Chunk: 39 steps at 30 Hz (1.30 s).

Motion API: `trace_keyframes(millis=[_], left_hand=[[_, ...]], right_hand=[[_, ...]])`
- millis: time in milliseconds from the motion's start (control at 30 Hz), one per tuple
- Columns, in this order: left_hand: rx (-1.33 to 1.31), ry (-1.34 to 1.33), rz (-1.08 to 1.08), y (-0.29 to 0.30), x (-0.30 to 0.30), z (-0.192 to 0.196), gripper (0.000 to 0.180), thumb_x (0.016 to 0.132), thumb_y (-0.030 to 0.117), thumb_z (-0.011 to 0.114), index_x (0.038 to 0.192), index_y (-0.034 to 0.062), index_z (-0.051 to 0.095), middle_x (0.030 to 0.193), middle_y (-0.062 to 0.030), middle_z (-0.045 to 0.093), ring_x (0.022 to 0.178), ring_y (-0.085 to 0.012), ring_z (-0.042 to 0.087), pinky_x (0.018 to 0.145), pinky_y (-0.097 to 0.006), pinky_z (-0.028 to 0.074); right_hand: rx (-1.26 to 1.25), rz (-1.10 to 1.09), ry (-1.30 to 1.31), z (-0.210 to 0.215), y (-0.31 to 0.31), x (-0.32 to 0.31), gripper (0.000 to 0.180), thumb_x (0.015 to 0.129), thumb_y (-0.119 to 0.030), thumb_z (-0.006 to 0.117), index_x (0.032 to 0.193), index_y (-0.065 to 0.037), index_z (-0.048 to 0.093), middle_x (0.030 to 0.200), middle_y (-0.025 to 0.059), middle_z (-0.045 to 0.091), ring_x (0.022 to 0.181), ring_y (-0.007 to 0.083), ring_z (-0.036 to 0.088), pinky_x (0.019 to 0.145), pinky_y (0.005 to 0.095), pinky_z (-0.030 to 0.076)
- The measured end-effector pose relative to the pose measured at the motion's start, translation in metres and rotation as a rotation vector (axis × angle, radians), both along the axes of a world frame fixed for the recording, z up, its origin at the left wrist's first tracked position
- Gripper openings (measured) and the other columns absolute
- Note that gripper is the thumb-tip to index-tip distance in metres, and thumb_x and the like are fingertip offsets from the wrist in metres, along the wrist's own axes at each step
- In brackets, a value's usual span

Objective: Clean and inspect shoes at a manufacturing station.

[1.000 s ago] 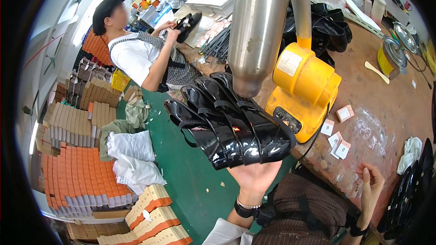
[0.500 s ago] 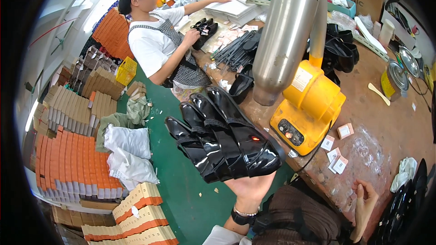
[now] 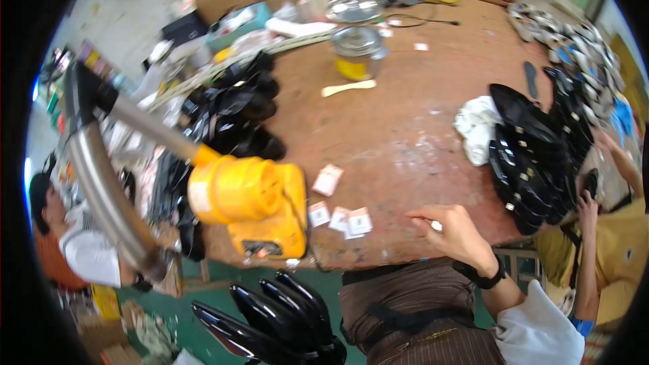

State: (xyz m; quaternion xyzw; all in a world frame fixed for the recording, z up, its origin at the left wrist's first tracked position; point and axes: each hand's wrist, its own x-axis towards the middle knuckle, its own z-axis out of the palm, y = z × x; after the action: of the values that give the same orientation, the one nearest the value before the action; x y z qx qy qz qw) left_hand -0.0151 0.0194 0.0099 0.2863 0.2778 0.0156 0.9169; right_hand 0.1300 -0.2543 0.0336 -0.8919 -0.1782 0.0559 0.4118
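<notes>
The bunch of glossy black shoe uppers has dropped low, its holding hand hidden, while the right hand now pinches something small at the table edge.

Yellow blower (metal can behind)

Colours on and around the reddish-brown worktable

The blower left of centre is bright yellow with a silvery grey metal duct; small white paper tags with reddish print lie just right of it. Glossy black shoe uppers shine at the lower edge over green floor, and more black uppers pile at the right beside a white rag. The apron at the bottom is brown with fine pinstripes; the right hand wears a black wristband and white sleeve. The tin near the top is silver and yellow.
</notes>
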Motion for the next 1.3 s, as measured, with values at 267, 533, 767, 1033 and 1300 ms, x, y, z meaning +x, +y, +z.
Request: trace_keyframes(millis=[267,533,767,1033,1300], left_hand=[[-0.124,0.005,-0.228,-0.02,-0.069,-0.024,0.056,0.085,0.015,0.063,0.137,0.0001,0.052,0.123,-0.014,0.064,0.111,-0.0286,0.06,0.098,-0.041,0.047],[-0.086,0.121,-0.288,-0.035,-0.05,-0.012,0.058,0.08,0.003,0.064,0.136,-0.0028,0.051,0.119,-0.0145,0.066,0.104,-0.029,0.065,0.091,-0.038,0.054],[0.112,0.243,-0.436,-0.027,-0.056,-0.014,0.066,0.077,0.007,0.066,0.14,-0.0013,0.046,0.119,-0.0173,0.066,0.103,-0.0287,0.066,0.088,-0.039,0.055],[0.042,0.363,-0.403,-0.014,-0.083,-0.025,0.084,0.077,0.011,0.07,0.15,-0.0018,0.03,0.139,-0.0191,0.053,0.125,-0.0306,0.055,0.105,-0.04,0.047],[0.063,0.267,-0.501,-0.009,-0.085,-0.038,0.089,0.077,0.016,0.075,0.15,-0.0034,0.028,0.137,-0.0191,0.053,0.125,-0.0305,0.054,0.105,-0.041,0.046]], right_hand=[[-0.374,-0.253,-0.109,-0.021,-0.104,0.081,0.047,0.078,-0.004,0.064,0.125,0.002,0.058,0.122,0.028,0.06,0.116,0.0413,0.057,0.096,0.0418,0.049],[-1.047,-0.279,-0.023,-0.096,-0.15,0.19,0.049,0.082,-0.015,0.062,0.129,-0.004,0.05,0.132,0.0291,0.055,0.124,0.0398,0.055,0.094,0.0426,0.052],[-0.317,-0.588,0.029,-0.067,-0.16,0.209,0.038,0.076,-0.027,0.07,0.092,0.008,0.069,0.085,0.0265,0.07,0.081,0.033,0.073,0.072,0.0414,0.055],[0.737,-0.432,0.259,0.036,-0.106,0.097,0.029,0.077,-0.013,0.061,0.103,0.0,0.063,0.099,0.0071,0.068,0.082,0.0151,0.066,0.074,0.029,0.054],[-0.652,0.179,0.502,-0.06,-0.079,0.077,0.041,0.077,-0.024,0.053,0.093,0.011,0.069,0.096,0.0336,0.067,0.096,0.0471,0.066,0.085,0.052,0.052]])
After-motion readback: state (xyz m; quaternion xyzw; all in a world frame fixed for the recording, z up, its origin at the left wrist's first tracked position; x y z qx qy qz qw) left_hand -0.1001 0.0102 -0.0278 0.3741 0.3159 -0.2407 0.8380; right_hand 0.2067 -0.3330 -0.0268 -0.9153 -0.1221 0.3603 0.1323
